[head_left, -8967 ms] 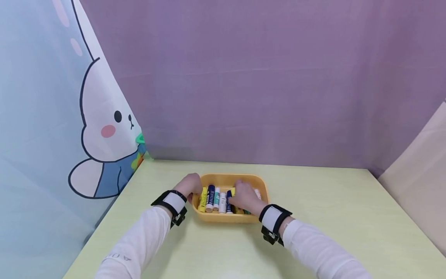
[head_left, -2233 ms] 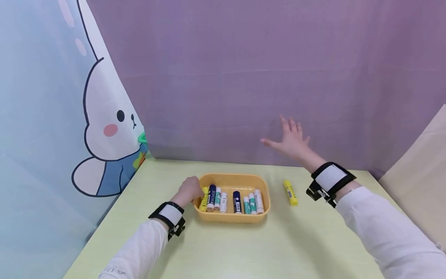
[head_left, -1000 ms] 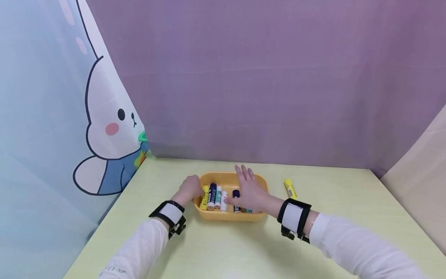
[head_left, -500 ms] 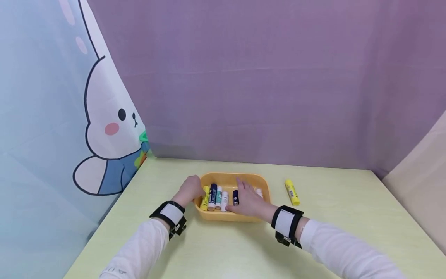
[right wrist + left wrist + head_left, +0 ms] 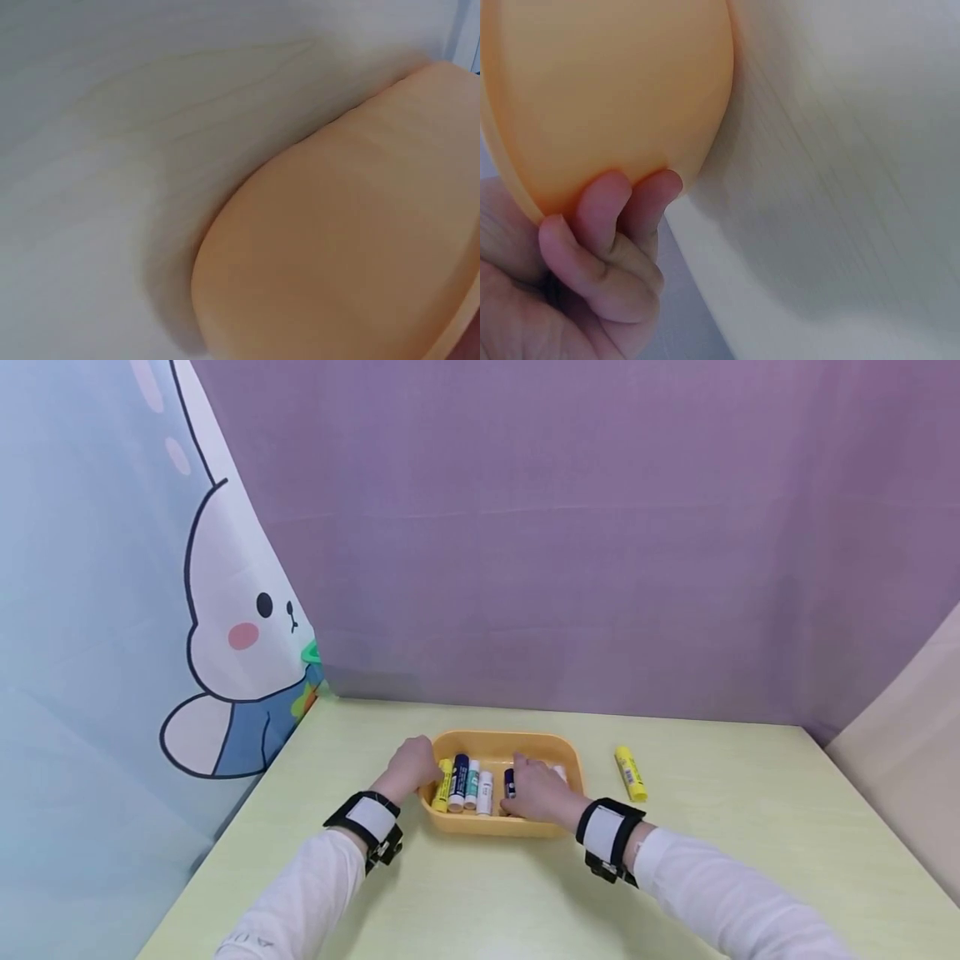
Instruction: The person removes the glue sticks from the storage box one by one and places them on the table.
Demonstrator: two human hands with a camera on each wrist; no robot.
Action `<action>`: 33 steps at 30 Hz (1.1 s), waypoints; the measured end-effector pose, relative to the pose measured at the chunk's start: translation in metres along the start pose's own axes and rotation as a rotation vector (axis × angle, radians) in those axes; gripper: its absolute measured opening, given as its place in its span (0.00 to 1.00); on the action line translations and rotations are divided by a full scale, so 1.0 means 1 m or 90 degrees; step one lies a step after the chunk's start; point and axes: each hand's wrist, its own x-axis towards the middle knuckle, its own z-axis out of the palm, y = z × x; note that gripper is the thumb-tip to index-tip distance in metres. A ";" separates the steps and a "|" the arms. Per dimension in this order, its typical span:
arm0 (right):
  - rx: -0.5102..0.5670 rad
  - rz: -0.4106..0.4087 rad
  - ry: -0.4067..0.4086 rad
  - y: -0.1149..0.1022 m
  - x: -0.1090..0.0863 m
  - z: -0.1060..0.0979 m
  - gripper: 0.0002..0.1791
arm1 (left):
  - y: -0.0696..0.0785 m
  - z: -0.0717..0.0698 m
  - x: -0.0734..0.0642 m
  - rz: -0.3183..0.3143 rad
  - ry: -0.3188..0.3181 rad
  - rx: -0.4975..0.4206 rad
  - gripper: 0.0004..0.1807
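Note:
My left hand (image 5: 411,767) grips the left end of an orange plastic tray (image 5: 502,828); in the left wrist view its fingers (image 5: 604,202) curl against the outer wall. Inside lie glue sticks: a yellow one (image 5: 442,787), a large dark blue one (image 5: 459,783), a teal-and-white one (image 5: 472,785), a white one (image 5: 485,793). My right hand (image 5: 542,791) reaches down into the tray's right half, fingers bent, beside a smaller dark blue glue stick (image 5: 510,783). A white end (image 5: 560,772) shows behind the hand. Whether the fingers pinch a stick is hidden.
A yellow glue stick (image 5: 631,774) lies alone on the pale table (image 5: 720,827), right of the tray. A purple cloth (image 5: 555,543) hangs behind the table, and a blue cloth with a cartoon rabbit (image 5: 240,668) on the left.
Earlier my right hand took a yellow glue stick from the tray; it lies on the table now. The hand came back, lowered into the tray and bent its fingers. My left hand stayed.

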 end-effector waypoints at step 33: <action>0.058 0.004 -0.001 -0.013 0.018 0.002 0.14 | 0.000 0.000 0.002 -0.007 -0.002 0.006 0.17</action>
